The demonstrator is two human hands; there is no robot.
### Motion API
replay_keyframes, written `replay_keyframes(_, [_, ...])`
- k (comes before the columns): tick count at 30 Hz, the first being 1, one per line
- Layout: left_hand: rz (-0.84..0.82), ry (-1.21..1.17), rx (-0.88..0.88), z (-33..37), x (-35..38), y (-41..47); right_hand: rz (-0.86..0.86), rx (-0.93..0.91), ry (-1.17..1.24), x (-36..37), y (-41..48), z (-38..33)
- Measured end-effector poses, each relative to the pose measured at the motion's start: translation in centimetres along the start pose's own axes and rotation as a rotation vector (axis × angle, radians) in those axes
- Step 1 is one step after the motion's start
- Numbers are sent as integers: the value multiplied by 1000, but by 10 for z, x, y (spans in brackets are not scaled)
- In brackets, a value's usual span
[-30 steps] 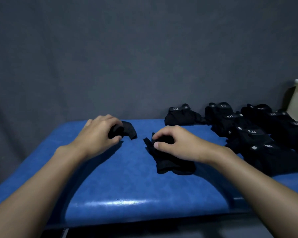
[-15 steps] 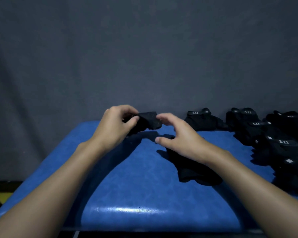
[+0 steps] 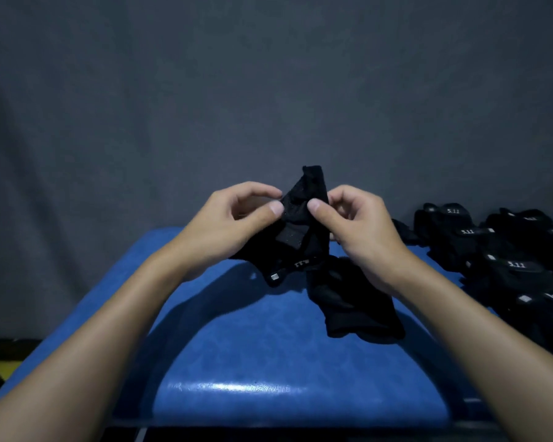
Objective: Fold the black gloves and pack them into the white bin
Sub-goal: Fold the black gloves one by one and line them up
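Vs 1 s ago, when both hands lay low on the blue table point(image 3: 253, 346), each on its own glove, the L hand point(image 3: 230, 228) is now up off the surface and has brought its glove in to the middle; 0.5 s ago it carried that glove alone. L thumb and forefinger pinch the left edge of the held glove point(image 3: 302, 215), other fingers curled loosely behind it. The glove hangs in the air btwn both hands, over the table's far part. One end pokes up above the fingertips; the cuff strap w/ an upside-down label and a small pale tab is at the bottom. Can't tell if that low end touches the table. The R hand point(image 3: 361, 228), spread and reaching 0.5 s ago, now has hold too: thumb pressed on the glove's right edge, forefinger bent round behind, rest of the fingers curled. Thumbs sit close, nearly tip to tip, not touching. The second glove point(image 3: 355, 304), which the R hand covered 1 s ago, lies flat on the table below and just right of the held one, w/ no hand on it. Far right, the pile of gloves point(image 3: 508, 269) w/ white 5.11 labels sits on the table as before, well apart from both hands. Grey backdrop point(image 3: 268, 90) behind.
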State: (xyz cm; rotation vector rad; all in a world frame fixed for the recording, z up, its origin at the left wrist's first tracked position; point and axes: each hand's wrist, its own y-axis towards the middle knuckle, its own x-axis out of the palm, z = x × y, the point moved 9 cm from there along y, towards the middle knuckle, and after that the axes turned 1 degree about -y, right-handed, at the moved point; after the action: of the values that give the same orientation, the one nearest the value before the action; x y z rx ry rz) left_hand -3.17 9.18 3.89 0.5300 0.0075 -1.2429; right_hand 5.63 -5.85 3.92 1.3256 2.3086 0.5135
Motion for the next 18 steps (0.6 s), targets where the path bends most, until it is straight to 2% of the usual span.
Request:
replay_keyframes(3, [-87, 53, 22, 0, 5, -2, 67, 91, 142, -4, -2, 5])
replay_keyframes(8, [27, -28, 82, 4, 6, -2, 86, 158, 288, -10, -4, 6])
replay_keyframes(13, [203, -35, 119, 9, 5, -2, 57, 133, 242, -25, -9, 4])
replay_keyframes(18, [198, -60, 115, 3, 22, 3, -5, 60, -12, -42, -15, -3])
